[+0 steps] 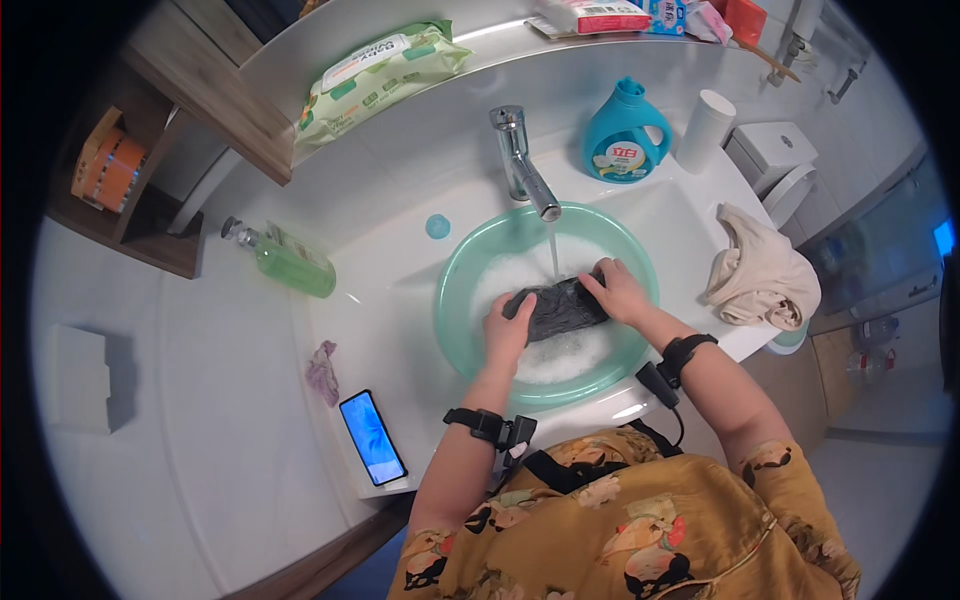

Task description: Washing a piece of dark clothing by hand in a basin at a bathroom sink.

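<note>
A dark grey piece of wet cloth is stretched between my two hands over a green plastic basin. My left hand grips its left end, thumb on top. At its right end, my right hand holds it the same way. Water runs from the chrome faucet onto or just behind the cloth's upper edge. White suds fill the basin around and below it. What kind of garment the cloth is, I cannot tell.
Left of the basin are a green pump bottle, a small purple cloth and a lit phone. Behind stand a blue detergent jug and white cylinder. Beige fabric lies on the right counter. A wipes pack rests on the shelf.
</note>
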The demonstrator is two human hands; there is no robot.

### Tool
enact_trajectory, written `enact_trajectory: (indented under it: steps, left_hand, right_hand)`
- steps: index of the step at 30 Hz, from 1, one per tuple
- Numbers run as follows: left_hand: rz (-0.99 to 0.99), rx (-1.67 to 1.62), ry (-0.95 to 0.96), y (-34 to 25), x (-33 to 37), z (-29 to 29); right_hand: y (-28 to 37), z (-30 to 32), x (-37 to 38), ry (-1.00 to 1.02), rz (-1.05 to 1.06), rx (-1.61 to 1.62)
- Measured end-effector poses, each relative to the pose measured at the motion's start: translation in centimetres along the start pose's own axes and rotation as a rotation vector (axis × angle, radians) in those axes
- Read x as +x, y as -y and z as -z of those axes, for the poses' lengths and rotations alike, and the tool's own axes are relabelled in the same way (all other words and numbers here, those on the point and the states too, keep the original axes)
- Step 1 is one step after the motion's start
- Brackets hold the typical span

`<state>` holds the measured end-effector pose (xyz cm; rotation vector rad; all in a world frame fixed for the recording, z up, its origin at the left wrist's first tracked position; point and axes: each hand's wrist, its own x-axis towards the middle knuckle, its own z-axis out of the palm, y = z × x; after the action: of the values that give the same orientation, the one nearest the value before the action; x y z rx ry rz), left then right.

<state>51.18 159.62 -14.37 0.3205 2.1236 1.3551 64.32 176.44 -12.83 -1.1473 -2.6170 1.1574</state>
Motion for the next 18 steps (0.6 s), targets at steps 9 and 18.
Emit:
enact_trajectory:
  steps: [9,18]
  left_hand:
    - [0.291,-0.117,0.049,0.8,0.0,1.3]
    - [0.548,-0.467,0.296,0.1,-1.9,2.1]
  right_hand:
    - [1.8,-5.1,-0.3,0.192,0.261,-0.844]
    - [8.0,1.0,-2.1,0.327,0.368,-0.268]
